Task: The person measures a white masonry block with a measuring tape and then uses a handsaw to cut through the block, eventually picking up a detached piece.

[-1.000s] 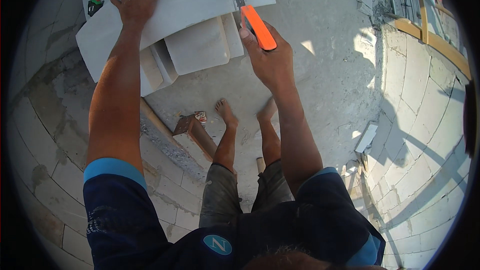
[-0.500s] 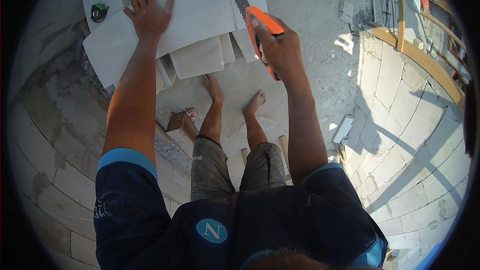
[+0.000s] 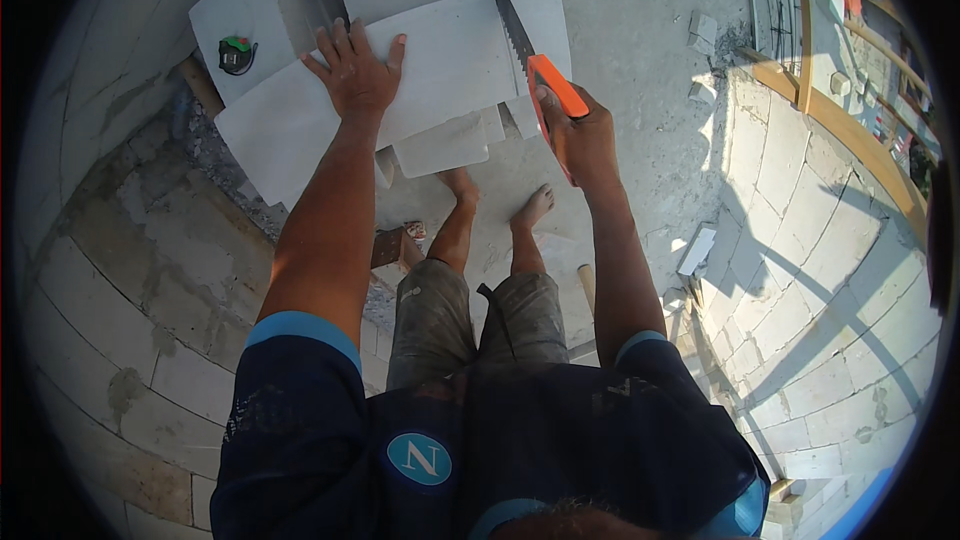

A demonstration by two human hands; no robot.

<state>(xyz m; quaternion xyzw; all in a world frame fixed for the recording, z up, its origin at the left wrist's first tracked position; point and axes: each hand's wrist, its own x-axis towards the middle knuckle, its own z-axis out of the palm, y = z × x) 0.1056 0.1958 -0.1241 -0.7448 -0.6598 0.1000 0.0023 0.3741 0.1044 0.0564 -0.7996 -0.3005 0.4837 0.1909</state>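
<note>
My left hand [image 3: 358, 75] lies with spread fingers on a long white block [image 3: 440, 55] atop more pale blocks [image 3: 440, 150]. My right hand [image 3: 580, 140] grips the orange handle of a hand saw [image 3: 555, 85]; its toothed dark blade runs away from me across the block's right portion, along a narrow line. A black and green tape measure [image 3: 237, 56] rests on another white block [image 3: 250, 0] to the left of my left hand.
My bare feet [image 3: 532, 208] stand on the grey concrete floor [image 3: 640, 140] below. Block walls [image 3: 800, 320] curve along both sides, with timber beams [image 3: 865, 155] at upper right. A brown object [image 3: 390, 250] and loose block pieces [image 3: 697, 250] lie low down.
The view has shifted, so the blocks, hands and tape measure appear farther right. The saw's handle has moved toward me relative to the block, showing more blade.
</note>
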